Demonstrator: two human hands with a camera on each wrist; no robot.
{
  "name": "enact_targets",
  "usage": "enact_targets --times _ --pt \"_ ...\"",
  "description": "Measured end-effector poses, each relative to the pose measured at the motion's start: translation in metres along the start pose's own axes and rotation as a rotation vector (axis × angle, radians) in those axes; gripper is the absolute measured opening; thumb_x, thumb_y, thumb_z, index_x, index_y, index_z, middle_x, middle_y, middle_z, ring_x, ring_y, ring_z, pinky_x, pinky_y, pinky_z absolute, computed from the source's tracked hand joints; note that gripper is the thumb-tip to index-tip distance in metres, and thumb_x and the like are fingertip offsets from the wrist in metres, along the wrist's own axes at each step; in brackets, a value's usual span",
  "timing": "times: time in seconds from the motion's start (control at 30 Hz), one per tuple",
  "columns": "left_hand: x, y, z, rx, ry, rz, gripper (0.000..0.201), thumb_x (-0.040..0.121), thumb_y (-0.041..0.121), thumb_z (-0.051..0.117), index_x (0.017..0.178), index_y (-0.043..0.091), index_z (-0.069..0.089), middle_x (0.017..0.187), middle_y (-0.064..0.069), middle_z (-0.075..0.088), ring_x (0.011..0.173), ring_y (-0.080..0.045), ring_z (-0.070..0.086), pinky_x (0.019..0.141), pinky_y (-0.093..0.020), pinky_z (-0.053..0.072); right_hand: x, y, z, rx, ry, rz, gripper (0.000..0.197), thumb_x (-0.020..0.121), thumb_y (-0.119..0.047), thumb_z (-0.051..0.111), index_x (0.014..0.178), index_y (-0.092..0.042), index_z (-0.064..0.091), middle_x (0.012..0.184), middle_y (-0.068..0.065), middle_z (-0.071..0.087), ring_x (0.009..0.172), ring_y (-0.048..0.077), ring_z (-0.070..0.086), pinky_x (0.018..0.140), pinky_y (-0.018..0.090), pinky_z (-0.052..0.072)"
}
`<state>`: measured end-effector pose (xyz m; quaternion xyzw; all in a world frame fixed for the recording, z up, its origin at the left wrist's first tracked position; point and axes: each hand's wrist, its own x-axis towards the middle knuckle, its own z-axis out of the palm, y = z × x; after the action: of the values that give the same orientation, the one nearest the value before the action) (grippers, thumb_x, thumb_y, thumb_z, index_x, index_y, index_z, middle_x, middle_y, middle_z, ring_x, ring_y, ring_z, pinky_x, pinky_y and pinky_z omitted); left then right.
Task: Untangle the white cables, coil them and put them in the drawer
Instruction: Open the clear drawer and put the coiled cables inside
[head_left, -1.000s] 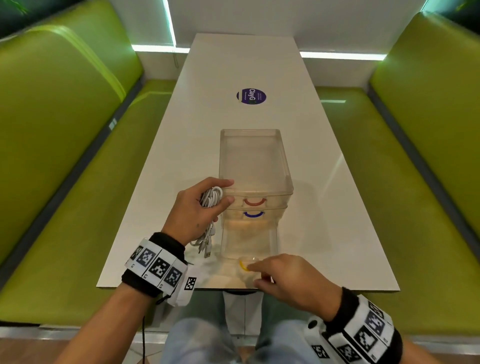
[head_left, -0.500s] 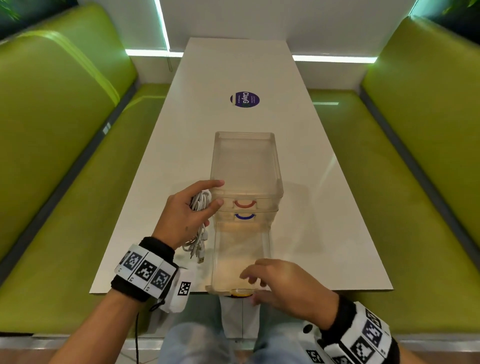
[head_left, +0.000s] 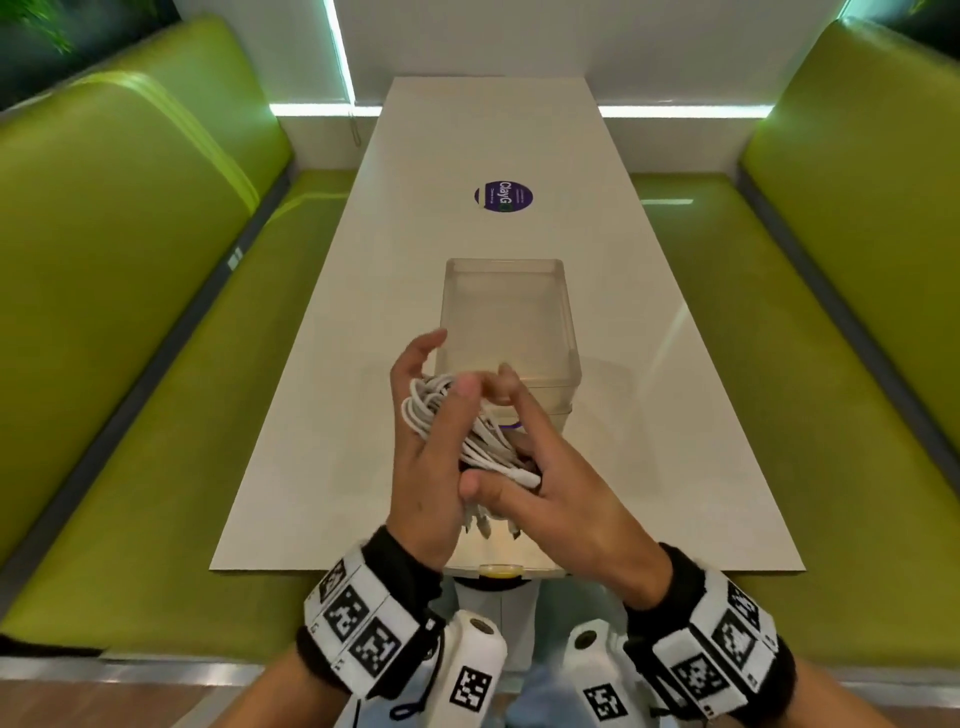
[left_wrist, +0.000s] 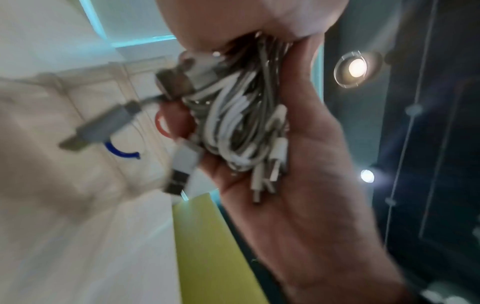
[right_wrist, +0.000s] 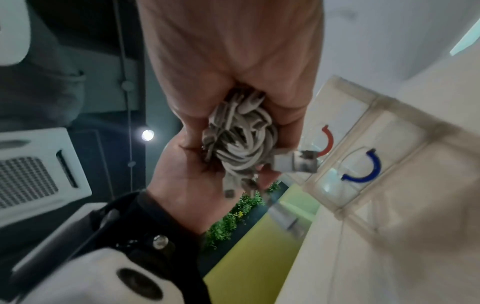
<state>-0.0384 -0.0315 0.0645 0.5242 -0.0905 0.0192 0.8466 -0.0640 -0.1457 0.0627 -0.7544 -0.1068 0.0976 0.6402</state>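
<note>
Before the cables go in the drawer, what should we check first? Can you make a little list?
1. Bundle of white cables held: ok, the left hand and right hand both wrap it.
2. Cables coiled: ok, loops show in the wrist views.
3. Loose ends tucked in: not ok, plug ends dangle free.
4. Bottom drawer open: ok, pulled to the table edge.
5. Drawer inside free: cannot tell, hands hide it.
</note>
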Motion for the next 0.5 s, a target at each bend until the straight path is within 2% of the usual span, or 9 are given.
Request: enact_targets --times 0.07,0.1,0.17,0.23,0.3,0.33,0.4,0.43,0.5 --pt "-0.003 -0.007 -0.003 0.095 -0.018 -0.058 0.053 0.096 0.031 0.044 0.138 0.000 0.033 0.103 0.013 0.068 0.094 -0.009 0.065 0.076 -0.022 0.053 -0.002 0.000 -0.003 -0.053 -0.004 -0.046 0.067 0.087 -0.023 0.065 0.145 -0.029 0.032 0.123 -0.023 0.059 0.114 -0.002 0.056 0.095 0.017 0.045" --pt "-0.005 -0.011 -0.006 0.147 -0.032 -0.114 0.065 0.092 0.045 0.044 0.140 0.003 0.033 0.111 0.011 0.066 0.101 -0.008 0.064 0.079 -0.018 0.051 -0.002 0.000 -0.004 -0.062 -0.005 -0.058 0.057 0.087 -0.019 0.065 0.139 -0.027 0.042 0.121 -0.019 0.062 0.112 -0.001 0.057 0.093 0.015 0.044" --pt "-0.006 -0.019 -0.013 0.267 -0.055 -0.175 0.098 0.075 0.076 0.048 0.147 0.014 0.025 0.133 -0.002 0.054 0.118 -0.013 0.057 0.092 -0.025 0.050 -0.001 0.000 -0.005 -0.028 0.004 -0.027 0.045 0.087 -0.016 0.066 0.128 -0.028 0.053 0.111 -0.009 0.068 0.100 0.006 0.063 0.085 0.020 0.050" --pt "-0.005 -0.023 -0.022 0.404 -0.097 -0.175 0.112 0.063 0.089 0.044 0.150 0.027 0.011 0.149 -0.004 0.035 0.133 -0.020 0.044 0.110 -0.044 0.036 0.001 0.002 -0.007 -0.037 0.018 0.000 0.038 0.087 -0.013 0.065 0.121 -0.027 0.058 0.094 -0.005 0.069 0.079 0.010 0.064 0.071 0.023 0.053" --pt "0.000 -0.019 -0.030 0.541 -0.128 -0.142 0.095 0.062 0.093 0.033 0.143 0.054 0.001 0.152 0.010 0.028 0.142 -0.017 0.028 0.117 -0.048 0.019 0.002 0.006 -0.014 -0.172 0.030 0.018 0.030 0.085 -0.014 0.064 0.113 -0.026 0.061 0.078 -0.007 0.065 0.061 0.007 0.057 0.057 0.021 0.047" --pt "0.005 -0.014 -0.034 0.601 -0.117 -0.129 0.087 0.059 0.096 0.026 0.137 0.064 0.000 0.154 0.018 0.020 0.144 -0.008 0.018 0.119 -0.038 0.016 0.003 0.010 -0.018 -0.290 0.035 0.043 0.028 0.085 -0.018 0.063 0.112 -0.028 0.061 0.076 -0.008 0.063 0.060 0.006 0.055 0.056 0.021 0.045" --pt "0.016 -0.003 -0.040 0.658 -0.069 -0.100 0.098 0.055 0.097 0.021 0.142 0.057 0.005 0.154 0.030 0.001 0.135 0.015 0.010 0.106 -0.009 0.019 0.004 0.020 -0.025 -0.595 0.006 0.131 0.032 0.085 -0.028 0.059 0.117 -0.032 0.057 0.081 -0.010 0.063 0.066 0.010 0.057 0.059 0.023 0.043" --pt "0.022 0.001 -0.043 0.684 -0.050 -0.114 0.101 0.058 0.095 0.024 0.146 0.047 0.009 0.155 0.028 -0.005 0.132 0.017 0.010 0.103 -0.008 0.019 0.004 0.025 -0.026 -0.774 -0.024 0.183 0.035 0.085 -0.030 0.056 0.120 -0.032 0.054 0.087 -0.007 0.065 0.073 0.016 0.059 0.062 0.026 0.042" --pt "0.037 0.003 -0.046 0.818 -0.096 -0.112 0.084 0.076 0.077 0.040 0.147 0.041 0.015 0.158 0.015 -0.016 0.135 0.006 0.007 0.110 -0.021 0.019 0.007 0.033 -0.021 -1.136 -0.099 0.228 0.038 0.087 -0.029 0.050 0.124 -0.026 0.049 0.101 0.004 0.067 0.087 0.027 0.062 0.065 0.029 0.038"
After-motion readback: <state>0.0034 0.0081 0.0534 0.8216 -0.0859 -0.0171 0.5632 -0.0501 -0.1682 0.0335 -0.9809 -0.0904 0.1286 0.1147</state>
